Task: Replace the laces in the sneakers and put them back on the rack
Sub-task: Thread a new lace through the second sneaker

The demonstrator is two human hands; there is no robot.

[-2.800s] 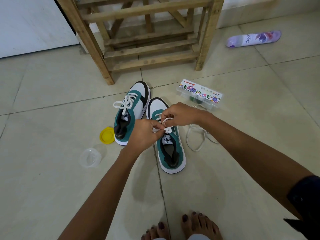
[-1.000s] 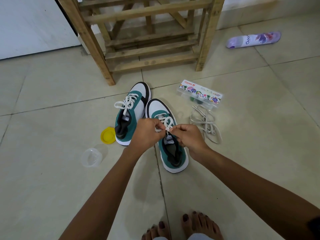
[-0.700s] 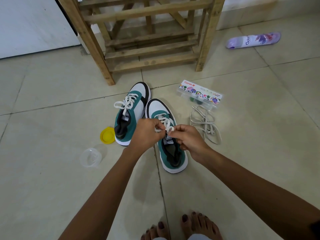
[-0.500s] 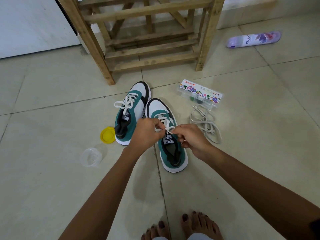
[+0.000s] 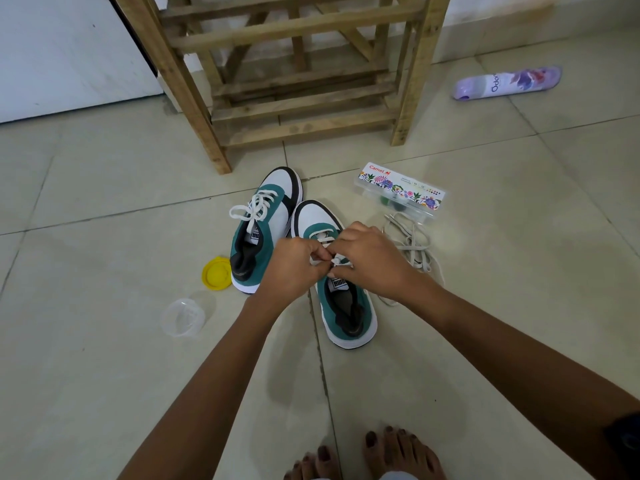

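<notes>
Hands: the left hand point(image 5: 294, 268) and right hand point(image 5: 370, 261) are both pinching the white lace point(image 5: 337, 261) over the right-side sneaker point(image 5: 343, 306).
Sneakers: the laced sneaker point(image 5: 263, 220) is sitting just beside it on the tiled floor point(image 5: 104, 375).
Rack: the wooden rack point(image 5: 301, 74) is standing behind them.
Nearby: old laces point(image 5: 415, 247) are lying beside a paint box point(image 5: 400, 190).

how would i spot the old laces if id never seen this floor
Start at the wooden rack, then drop to the clear paint box on the tiles before it. The old laces lie tangled beside it: loose, greyish, in no shoe.
</notes>
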